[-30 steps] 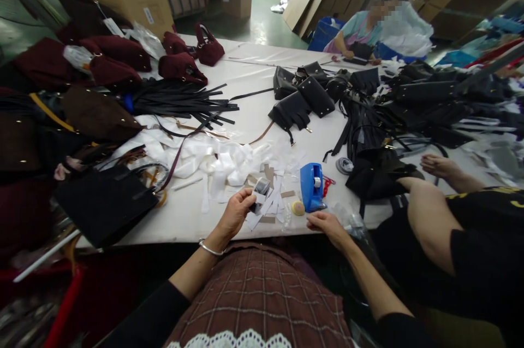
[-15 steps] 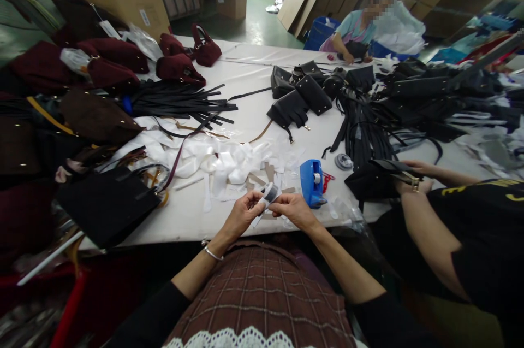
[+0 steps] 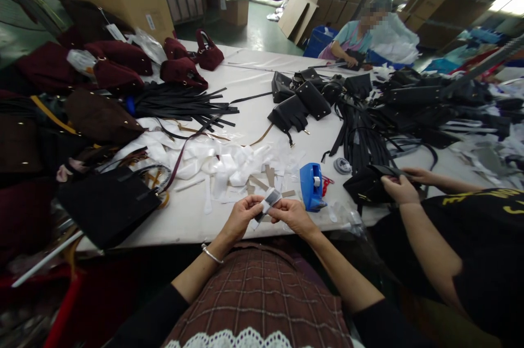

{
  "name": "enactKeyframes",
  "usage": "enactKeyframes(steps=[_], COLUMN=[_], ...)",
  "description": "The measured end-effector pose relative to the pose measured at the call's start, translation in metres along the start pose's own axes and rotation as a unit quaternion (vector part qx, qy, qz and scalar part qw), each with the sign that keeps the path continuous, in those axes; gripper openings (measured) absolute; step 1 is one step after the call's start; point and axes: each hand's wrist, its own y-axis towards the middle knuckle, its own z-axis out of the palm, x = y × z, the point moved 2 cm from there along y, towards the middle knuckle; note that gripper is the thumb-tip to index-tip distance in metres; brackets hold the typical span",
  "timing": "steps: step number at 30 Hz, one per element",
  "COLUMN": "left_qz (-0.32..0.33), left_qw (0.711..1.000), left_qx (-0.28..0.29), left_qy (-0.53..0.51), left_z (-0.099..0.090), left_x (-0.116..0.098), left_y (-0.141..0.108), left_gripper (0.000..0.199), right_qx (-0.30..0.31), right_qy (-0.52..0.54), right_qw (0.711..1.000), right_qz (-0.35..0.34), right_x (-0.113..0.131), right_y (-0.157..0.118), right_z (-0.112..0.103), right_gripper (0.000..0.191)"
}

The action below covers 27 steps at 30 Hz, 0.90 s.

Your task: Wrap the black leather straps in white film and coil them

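Whitish surface [image 3: 180,222] ahead: the left hand [image 3: 242,217] and right hand [image 3: 293,217] pinch a small grey-and-white piece [image 3: 272,196], which I judge unfinished; flat brown strips [image 3: 269,175] lie beyond, untouched.

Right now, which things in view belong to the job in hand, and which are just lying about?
In the job:
small grey and white piece, held by left hand and right hand
blue tape dispenser, probably, nearby

Lying about, apparently:
maroon handbags
black strap bundle
black bag at left
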Motion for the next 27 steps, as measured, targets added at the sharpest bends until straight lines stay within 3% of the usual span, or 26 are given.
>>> enactKeyframes(steps=[7, 15, 20, 24, 27], left_qz=[-0.054, 0.028, 0.030, 0.083, 0.091], left_qw=[0.997, 0.994, 0.983, 0.968, 0.957], left_qx=[0.025, -0.044, -0.067, -0.090, -0.093], left_qy=[-0.044, 0.095, 0.170, 0.220, 0.260], left_z=[-0.001, -0.004, -0.006, -0.016, -0.022], left_x=[0.002, -0.013, -0.012, -0.007, 0.001], left_y=[-0.002, 0.004, 0.013, 0.029, 0.039], left_gripper=[0.045, 0.040, 0.045, 0.052, 0.057], right_qx=[-0.004, -0.076, -0.088, -0.116, -0.086], right_qy=[-0.020, -0.004, -0.014, 0.097, 0.231], right_qw=[1.000, 0.995, 0.996, 0.988, 0.969], right_qz=[-0.016, -0.069, -0.011, 0.007, 0.028], right_x=[-0.001, -0.014, -0.018, -0.016, -0.024], right_y=[0.008, 0.034, 0.050, 0.055, 0.053], right_z=[0.004, 0.025, 0.028, 0.021, 0.021], right_gripper=[0.015, 0.020, 0.018, 0.030, 0.052])
